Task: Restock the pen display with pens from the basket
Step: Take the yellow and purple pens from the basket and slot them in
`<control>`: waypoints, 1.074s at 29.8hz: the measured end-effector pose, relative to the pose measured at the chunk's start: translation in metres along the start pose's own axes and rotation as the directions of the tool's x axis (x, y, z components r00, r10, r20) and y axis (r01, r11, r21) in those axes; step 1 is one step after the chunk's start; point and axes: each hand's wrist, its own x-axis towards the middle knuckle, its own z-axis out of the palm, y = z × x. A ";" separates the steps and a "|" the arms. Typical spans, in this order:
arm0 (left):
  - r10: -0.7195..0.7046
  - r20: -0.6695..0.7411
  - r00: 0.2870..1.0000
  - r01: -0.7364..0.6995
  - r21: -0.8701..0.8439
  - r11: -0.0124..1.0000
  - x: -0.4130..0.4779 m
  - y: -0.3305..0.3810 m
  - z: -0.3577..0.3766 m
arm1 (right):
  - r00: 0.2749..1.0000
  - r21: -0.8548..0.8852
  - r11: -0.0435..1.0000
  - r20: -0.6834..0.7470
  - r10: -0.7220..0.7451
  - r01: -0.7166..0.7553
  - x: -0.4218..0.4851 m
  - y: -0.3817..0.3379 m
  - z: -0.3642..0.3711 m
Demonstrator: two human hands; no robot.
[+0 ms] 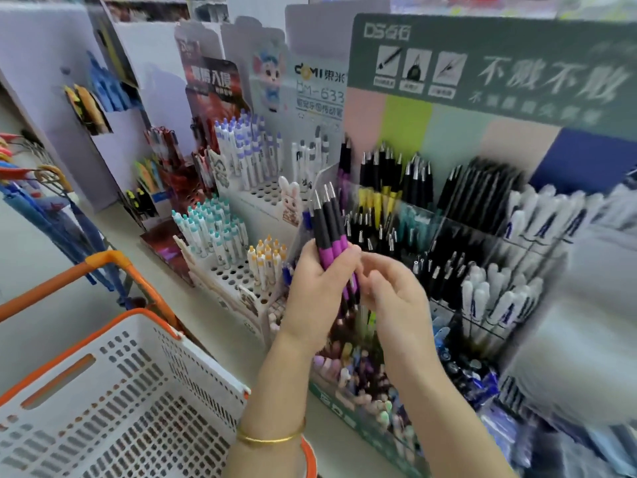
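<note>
My left hand (319,288) grips a small bunch of black pens with purple grips (329,224), tips pointing up, in front of the clear tiered pen display (448,215). My right hand (393,291) is close beside it, its curled fingers touching the lower ends of the same pens. The display's compartments hold black, yellow, teal and white pens. The white basket with an orange rim (113,391) sits at lower left; the part of its inside that shows holds no pens.
White peg-hole pen stands (241,167) with lilac, teal and orange capped pens stand left of the display. A green box of pastel pens (362,374) lies under my arms. Umbrellas (41,201) hang at far left. A green header card (499,63) tops the display.
</note>
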 end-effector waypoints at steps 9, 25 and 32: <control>-0.083 0.184 0.979 0.110 -0.142 0.984 0.021 0.010 -0.002 | 0.961 -0.178 0.968 0.243 -0.129 0.174 0.053 -0.062 -0.018; -0.185 0.237 0.954 0.250 -0.283 0.926 0.086 0.032 -0.025 | 0.949 -0.092 0.996 0.313 0.022 0.007 0.128 -0.092 0.016; -0.259 0.151 0.954 0.299 -0.448 0.843 0.100 0.032 -0.032 | 0.893 -0.359 0.837 -0.021 -0.450 0.413 0.170 -0.116 0.024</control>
